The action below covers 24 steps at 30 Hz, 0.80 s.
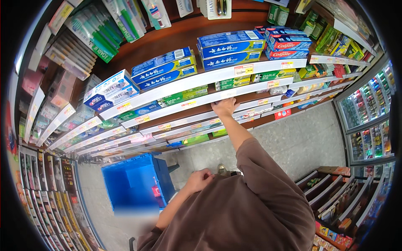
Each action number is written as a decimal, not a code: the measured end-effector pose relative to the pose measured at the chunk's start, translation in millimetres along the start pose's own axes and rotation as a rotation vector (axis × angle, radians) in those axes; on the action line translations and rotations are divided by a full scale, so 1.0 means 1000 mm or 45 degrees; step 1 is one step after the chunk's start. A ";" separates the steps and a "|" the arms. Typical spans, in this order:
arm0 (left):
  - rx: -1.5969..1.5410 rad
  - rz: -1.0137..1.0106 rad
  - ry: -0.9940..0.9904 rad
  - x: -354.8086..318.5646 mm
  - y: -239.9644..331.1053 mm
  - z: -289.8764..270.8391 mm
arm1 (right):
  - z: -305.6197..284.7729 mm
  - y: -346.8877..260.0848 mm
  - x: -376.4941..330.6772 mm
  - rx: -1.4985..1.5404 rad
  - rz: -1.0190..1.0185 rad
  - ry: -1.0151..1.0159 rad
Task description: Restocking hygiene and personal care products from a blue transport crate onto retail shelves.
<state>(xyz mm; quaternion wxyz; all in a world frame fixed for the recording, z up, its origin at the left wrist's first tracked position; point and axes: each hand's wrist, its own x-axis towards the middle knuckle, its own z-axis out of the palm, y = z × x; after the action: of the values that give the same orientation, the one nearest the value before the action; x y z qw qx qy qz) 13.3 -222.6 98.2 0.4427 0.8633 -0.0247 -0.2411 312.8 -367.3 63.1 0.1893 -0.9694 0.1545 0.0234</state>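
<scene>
My right arm stretches forward to the shelf unit. My right hand [225, 107] is at the front edge of a shelf below the green toothpaste boxes [231, 83], back of the hand toward me. Its fingertips pass out of sight under the white price strip [197, 103], so their grip is hidden. Close to my waist, my left hand [199, 180] is loosely curled, with nothing visible in it. On the shelf above my right hand stand stacked blue and yellow toothpaste boxes [231, 60], with red and blue ones [289, 45] to their right.
A blue plastic crate [132, 178] stands on the grey tiled floor [303, 140] at my left. Packaged toothbrushes [94, 35] hang at the far left. Glass-door drink coolers [366, 102] are at the right, and a low display rack [335, 196] is behind my right side.
</scene>
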 end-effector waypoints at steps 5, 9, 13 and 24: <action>-0.352 -0.079 0.138 0.005 -0.023 0.002 | 0.007 0.012 0.012 0.399 -0.129 0.201; -0.305 0.003 0.189 0.014 -0.029 -0.004 | 0.025 0.035 0.040 0.509 -0.036 0.226; -0.352 -0.173 0.034 0.026 -0.015 -0.021 | 0.023 0.059 0.030 1.126 0.042 0.139; -1.495 -0.293 -0.116 0.086 -0.022 -0.039 | -0.014 0.112 -0.182 1.784 -0.374 -0.412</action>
<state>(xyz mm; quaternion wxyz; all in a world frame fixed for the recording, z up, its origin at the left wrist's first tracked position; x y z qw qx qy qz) 102.3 -201.3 66.6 0.8151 0.4604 0.1872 -0.2976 104.9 -418.2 55.2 0.7864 -0.6160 -0.0282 0.0362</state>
